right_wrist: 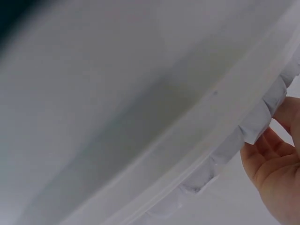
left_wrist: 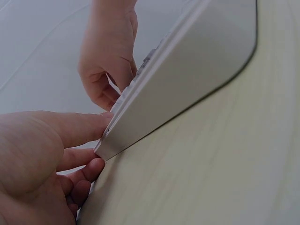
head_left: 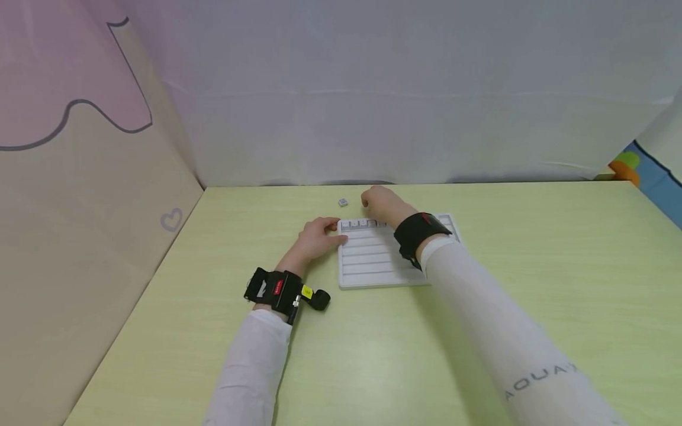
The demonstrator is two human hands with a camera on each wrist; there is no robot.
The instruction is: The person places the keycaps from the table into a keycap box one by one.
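A white grooved tray (head_left: 373, 263) lies flat on the yellow-green table (head_left: 533, 296). My left hand (head_left: 319, 235) holds its far left corner; in the left wrist view the thumb (left_wrist: 79, 127) lies on the corner of the tray (left_wrist: 187, 79) and the other fingers curl beside it. My right hand (head_left: 380, 201) reaches over the tray's far edge. Its curled fingers (left_wrist: 115, 91) pinch at the row of small grey blocks (head_left: 362, 224) in the far groove. The blocks (right_wrist: 255, 124) show close up beside my right hand (right_wrist: 276, 173).
One loose small grey block (head_left: 343, 202) sits on the table just beyond the tray, left of my right hand. A white cloth wall stands behind the table and a beige panel on the left. Black camera straps wrap both wrists.
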